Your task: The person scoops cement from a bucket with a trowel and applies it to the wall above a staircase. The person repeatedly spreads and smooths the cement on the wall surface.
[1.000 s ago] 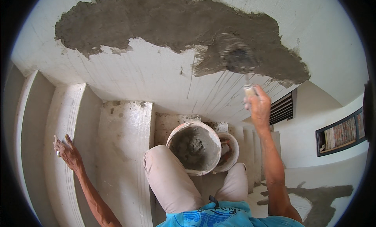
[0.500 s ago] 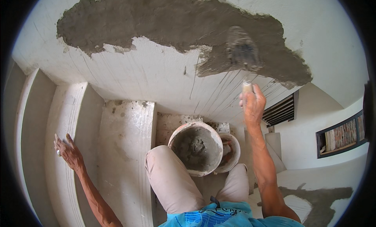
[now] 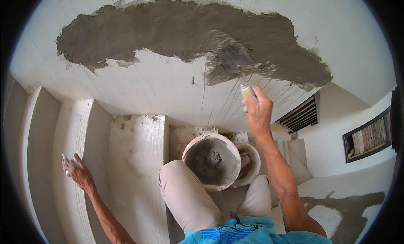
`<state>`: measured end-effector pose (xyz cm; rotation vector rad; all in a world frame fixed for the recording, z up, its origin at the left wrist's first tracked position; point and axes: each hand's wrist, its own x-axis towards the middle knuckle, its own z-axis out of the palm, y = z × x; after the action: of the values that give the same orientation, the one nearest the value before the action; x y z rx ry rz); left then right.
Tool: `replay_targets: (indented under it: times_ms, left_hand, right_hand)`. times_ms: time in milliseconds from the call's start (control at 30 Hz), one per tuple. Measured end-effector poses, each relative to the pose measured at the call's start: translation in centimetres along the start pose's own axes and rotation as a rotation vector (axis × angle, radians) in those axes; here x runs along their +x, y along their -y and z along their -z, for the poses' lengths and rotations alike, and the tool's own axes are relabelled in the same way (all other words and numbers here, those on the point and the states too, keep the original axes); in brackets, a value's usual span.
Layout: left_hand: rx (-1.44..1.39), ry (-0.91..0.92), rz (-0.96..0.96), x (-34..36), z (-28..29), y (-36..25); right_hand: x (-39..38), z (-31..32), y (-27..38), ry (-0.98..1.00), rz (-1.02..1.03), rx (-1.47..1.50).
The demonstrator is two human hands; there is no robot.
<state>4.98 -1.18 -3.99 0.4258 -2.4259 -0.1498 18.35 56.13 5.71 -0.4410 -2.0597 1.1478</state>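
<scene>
My right hand (image 3: 257, 105) grips the pale handle of a trowel (image 3: 231, 54), whose blurred blade lies over the grey mortar patch (image 3: 151, 29) on the white wall (image 3: 147, 88). Smeared streaks run below the patch near the blade. My left hand (image 3: 78, 172), a ring on one finger, rests on a pale stair step (image 3: 69, 130) at the left with its fingers apart, holding nothing. Between and beyond my knees stand a large bucket of grey mortar (image 3: 210, 160) and a smaller bucket (image 3: 248, 166) with an orange-handled item in it, too hidden to name.
More stair treads (image 3: 136, 168) climb to the left and others continue behind the buckets. At the right are a barred opening (image 3: 301, 113), a dark-framed window (image 3: 366, 136) with brick showing through, and a pale surface with another grey patch (image 3: 349, 206).
My right hand and the trowel have moved left across the lower part of the mortar patch. My left hand stays on the step; the view has shifted slightly.
</scene>
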Motion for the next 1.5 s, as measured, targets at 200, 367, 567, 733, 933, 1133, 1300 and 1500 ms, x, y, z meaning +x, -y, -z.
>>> replay_targets:
  times_ms: [200, 367, 567, 733, 933, 1133, 1300, 1500]
  left_hand:
    - [0.0, -0.013, -0.01, -0.1, 0.0, 0.3]
    - [-0.015, 0.012, -0.012, 0.0, 0.1, 0.0]
    - [-0.008, 0.013, -0.001, -0.1, 0.6, -0.8]
    - [-0.002, 0.011, -0.004, 0.1, 0.7, 0.0]
    - [0.015, -0.006, -0.023, 0.0, -0.3, 0.5]
    - [0.004, 0.032, 0.005, 0.1, -0.2, -0.1]
    - [0.005, 0.009, -0.023, 0.1, -0.4, 0.8]
    - [-0.007, -0.003, -0.034, 0.0, -0.1, 0.0]
  right_hand:
    - [-1.4, 2.3, 0.0, -0.092, -0.103, 0.036]
    - [-1.5, 0.3, 0.5, 0.044, -0.03, 0.02]
    - [0.1, 0.7, 0.0, 0.03, 0.006, -0.008]
    - [-1.0, 3.0, -0.6, -0.152, -0.169, 0.139]
    - [-1.0, 1.9, -1.5, -0.004, -0.053, 0.078]
    - [0.1, 2.1, -2.9, 0.018, -0.1, 0.097]
    - [-0.5, 4.5, -4.0, -0.101, -0.202, 0.212]
    - [-1.0, 3.1, -3.2, 0.013, -0.114, 0.141]
